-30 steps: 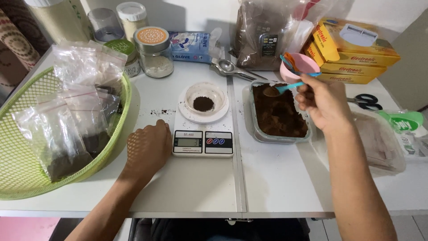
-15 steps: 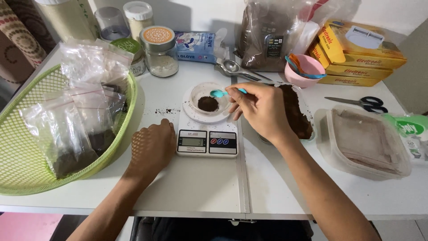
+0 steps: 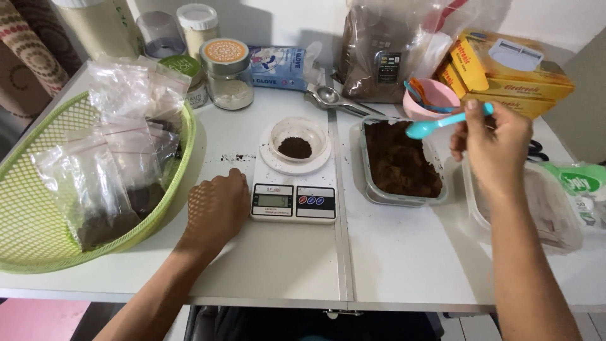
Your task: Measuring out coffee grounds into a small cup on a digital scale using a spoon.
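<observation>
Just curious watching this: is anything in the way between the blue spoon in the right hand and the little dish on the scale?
Nothing visible. The blue spoon in the right hand hangs over the brown powder container; the dish lies open beside it.

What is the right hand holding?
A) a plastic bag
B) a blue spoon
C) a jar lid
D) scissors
B: the right hand grips a blue spoon above the tray of brown powder.
</observation>
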